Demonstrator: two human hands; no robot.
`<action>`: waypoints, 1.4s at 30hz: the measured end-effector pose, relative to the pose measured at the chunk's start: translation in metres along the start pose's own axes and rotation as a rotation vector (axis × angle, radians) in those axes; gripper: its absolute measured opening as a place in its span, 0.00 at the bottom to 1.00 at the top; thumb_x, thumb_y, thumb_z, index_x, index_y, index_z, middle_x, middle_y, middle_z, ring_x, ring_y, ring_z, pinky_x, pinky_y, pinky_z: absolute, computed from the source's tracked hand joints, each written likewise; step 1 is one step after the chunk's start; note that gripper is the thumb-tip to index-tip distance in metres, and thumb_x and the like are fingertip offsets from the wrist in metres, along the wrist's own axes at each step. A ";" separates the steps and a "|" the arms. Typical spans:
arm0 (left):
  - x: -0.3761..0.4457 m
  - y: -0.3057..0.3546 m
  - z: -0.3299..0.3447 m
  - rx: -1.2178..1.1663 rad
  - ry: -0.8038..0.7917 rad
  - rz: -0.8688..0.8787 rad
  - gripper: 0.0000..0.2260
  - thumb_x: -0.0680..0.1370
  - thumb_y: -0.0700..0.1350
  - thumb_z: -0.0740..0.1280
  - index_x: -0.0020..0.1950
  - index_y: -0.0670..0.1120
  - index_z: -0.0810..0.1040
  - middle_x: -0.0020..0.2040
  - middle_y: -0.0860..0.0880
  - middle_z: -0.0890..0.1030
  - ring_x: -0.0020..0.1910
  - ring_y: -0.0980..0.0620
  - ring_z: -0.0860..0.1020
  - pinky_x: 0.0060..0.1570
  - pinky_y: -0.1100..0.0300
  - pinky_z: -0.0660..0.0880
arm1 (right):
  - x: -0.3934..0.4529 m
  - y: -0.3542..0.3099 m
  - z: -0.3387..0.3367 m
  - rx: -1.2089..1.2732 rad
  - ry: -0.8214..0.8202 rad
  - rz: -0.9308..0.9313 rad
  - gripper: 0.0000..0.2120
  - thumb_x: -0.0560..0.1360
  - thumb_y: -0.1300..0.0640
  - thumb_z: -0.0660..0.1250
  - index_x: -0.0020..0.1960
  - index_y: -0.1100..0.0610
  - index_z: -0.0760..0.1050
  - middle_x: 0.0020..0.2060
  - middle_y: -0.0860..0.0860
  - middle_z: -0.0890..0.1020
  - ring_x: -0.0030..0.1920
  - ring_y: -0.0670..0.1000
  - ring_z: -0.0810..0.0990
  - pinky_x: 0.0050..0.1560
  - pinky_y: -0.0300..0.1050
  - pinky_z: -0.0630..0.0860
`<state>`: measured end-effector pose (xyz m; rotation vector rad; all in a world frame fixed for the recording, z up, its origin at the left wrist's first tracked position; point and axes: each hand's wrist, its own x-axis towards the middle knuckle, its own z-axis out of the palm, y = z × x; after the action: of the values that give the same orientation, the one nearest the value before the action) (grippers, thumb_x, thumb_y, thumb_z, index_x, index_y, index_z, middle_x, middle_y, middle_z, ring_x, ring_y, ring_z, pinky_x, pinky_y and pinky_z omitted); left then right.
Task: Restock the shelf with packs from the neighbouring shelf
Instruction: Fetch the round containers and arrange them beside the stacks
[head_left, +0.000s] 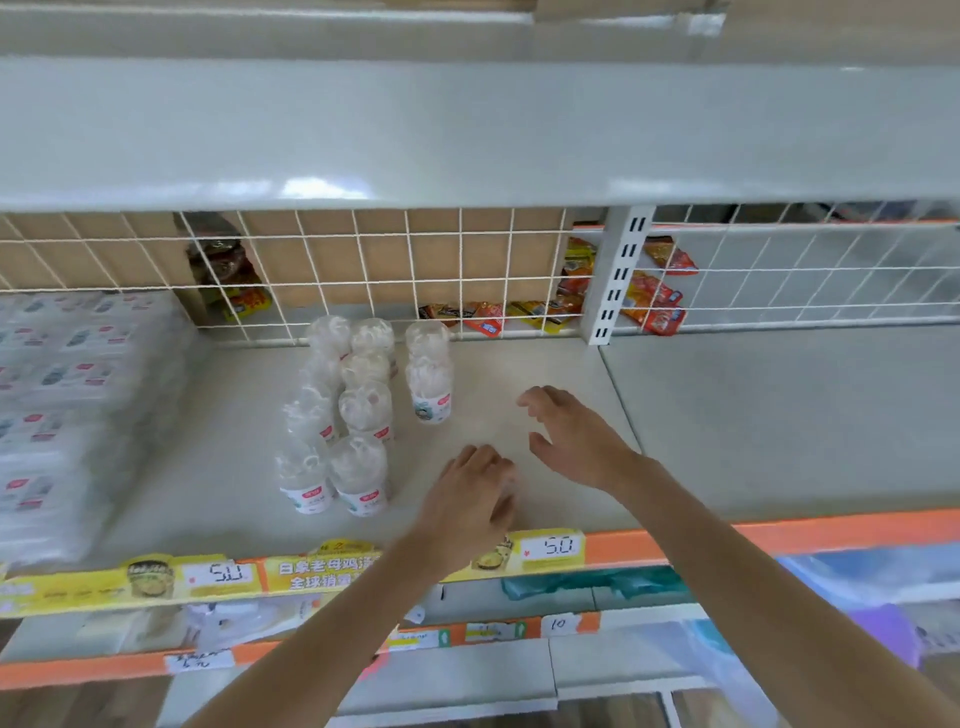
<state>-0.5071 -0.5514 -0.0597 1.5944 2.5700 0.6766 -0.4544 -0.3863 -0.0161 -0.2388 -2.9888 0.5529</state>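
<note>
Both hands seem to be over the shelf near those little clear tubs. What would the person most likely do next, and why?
Probably draw both hands back for more stock. The left hand and right hand appear empty over the bare shelf, right of the clear tubs.

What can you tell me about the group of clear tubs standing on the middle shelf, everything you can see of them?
The clear tubs are small see-through plastic containers with domed tops, white contents showing through and white labels with a red mark low on their sides. About ten stand upright on the grey shelf, in two close rows running front to back, plus two more just to their right. White wrapped packs are stacked to their left. The left hand and right hand are to their right, touching none of them.
</note>
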 end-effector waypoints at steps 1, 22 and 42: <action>0.008 0.006 0.002 0.011 -0.017 0.028 0.09 0.72 0.45 0.62 0.49 0.43 0.78 0.47 0.46 0.76 0.49 0.45 0.74 0.50 0.51 0.73 | -0.015 0.011 -0.005 -0.030 -0.030 0.027 0.19 0.75 0.61 0.60 0.65 0.58 0.65 0.61 0.55 0.71 0.60 0.53 0.70 0.58 0.48 0.70; 0.134 0.338 0.153 -0.043 -0.098 0.486 0.11 0.68 0.50 0.58 0.41 0.46 0.78 0.39 0.47 0.78 0.37 0.43 0.78 0.36 0.54 0.76 | -0.369 0.265 -0.093 -0.290 0.155 0.491 0.23 0.59 0.59 0.74 0.53 0.60 0.76 0.49 0.57 0.78 0.47 0.60 0.79 0.37 0.51 0.76; 0.335 0.508 0.279 -0.162 -0.005 0.431 0.13 0.70 0.47 0.58 0.42 0.43 0.79 0.39 0.47 0.78 0.39 0.45 0.77 0.43 0.59 0.68 | -0.423 0.518 -0.215 -0.217 0.359 0.506 0.18 0.67 0.57 0.65 0.57 0.60 0.75 0.53 0.56 0.78 0.49 0.59 0.77 0.42 0.51 0.78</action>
<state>-0.1637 0.0228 -0.0539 2.1023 2.1124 0.8771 0.0581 0.0943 -0.0296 -1.0108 -2.6199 0.1844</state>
